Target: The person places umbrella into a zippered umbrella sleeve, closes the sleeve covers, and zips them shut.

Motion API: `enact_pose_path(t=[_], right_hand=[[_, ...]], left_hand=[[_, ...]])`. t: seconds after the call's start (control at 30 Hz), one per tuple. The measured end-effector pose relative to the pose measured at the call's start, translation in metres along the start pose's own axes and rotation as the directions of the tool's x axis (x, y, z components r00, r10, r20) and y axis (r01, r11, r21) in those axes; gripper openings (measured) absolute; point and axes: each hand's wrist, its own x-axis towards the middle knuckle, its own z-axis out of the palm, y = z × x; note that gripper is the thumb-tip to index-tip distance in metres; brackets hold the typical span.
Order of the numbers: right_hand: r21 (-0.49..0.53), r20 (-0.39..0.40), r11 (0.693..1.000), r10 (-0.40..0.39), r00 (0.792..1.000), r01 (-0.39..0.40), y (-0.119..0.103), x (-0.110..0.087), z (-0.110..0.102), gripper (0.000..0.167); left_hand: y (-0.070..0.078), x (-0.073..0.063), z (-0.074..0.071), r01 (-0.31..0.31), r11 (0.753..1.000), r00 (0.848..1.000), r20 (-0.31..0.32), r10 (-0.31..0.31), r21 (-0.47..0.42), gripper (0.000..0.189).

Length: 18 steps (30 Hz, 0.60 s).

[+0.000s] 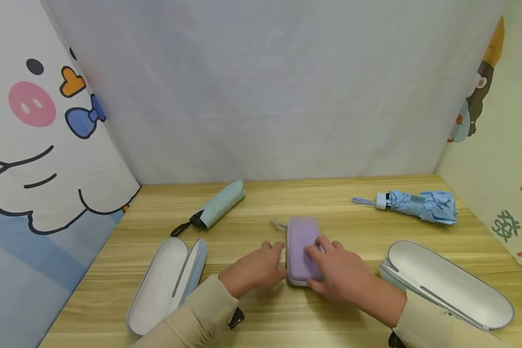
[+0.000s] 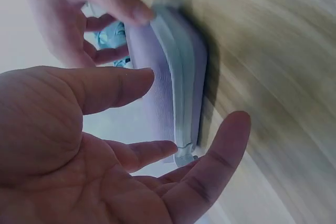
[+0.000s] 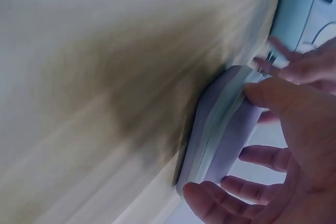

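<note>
A purple zip case (image 1: 302,241) with a pale zipper band and a small strap at its far left corner lies on the wooden table. From its right side my right hand (image 1: 339,270) holds it, thumb at the near corner and bent fingers over the top. The right wrist view shows the right thumb (image 3: 262,92) on the corner of the case. Along the left side of the case is my left hand (image 1: 261,266), thumb and fingers spread apart. In the left wrist view, a left fingertip (image 2: 170,148) comes right up to the zipper edge.
Hard oblong cases with white insides flank my hands: a blue-backed one (image 1: 156,290) at left, a pale green-backed one (image 1: 456,282) at right. Behind lie a folded pale green umbrella (image 1: 224,203) and a loosely folded blue umbrella (image 1: 422,205). Fabric walls (image 1: 287,96) enclose the table.
</note>
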Motion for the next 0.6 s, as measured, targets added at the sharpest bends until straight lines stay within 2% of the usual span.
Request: enact_pose_path(t=[0.17, 0.33, 0.5, 0.6], right_hand=[[-0.064, -0.008, 0.997, 0.044, 0.999, -0.044, 0.016, 0.017, 0.003, 0.057], [-0.069, 0.027, 0.996, 0.051, 0.998, -0.049, 0.028, 0.027, 0.001, 0.058], [-0.029, 0.073, 0.996, 0.081, 0.994, -0.079, 0.038, 0.018, -0.016, 0.064], [-0.012, 0.093, 0.995, 0.103, 0.990, -0.102, 0.053, 0.005, -0.030, 0.066]], left_hand=[[-0.003, 0.001, -0.001, 0.019, 1.000, 1.000, 0.001, -0.019, -0.003, 0.068], [-0.003, 0.002, -0.003, 0.036, 0.999, 0.999, 0.011, -0.036, -0.018, 0.068], [-0.005, 0.002, -0.003, 0.036, 0.999, 0.999, 0.019, -0.035, -0.038, 0.067], [-0.007, 0.002, -0.004, 0.043, 0.998, 0.999, 0.026, -0.042, -0.038, 0.068]])
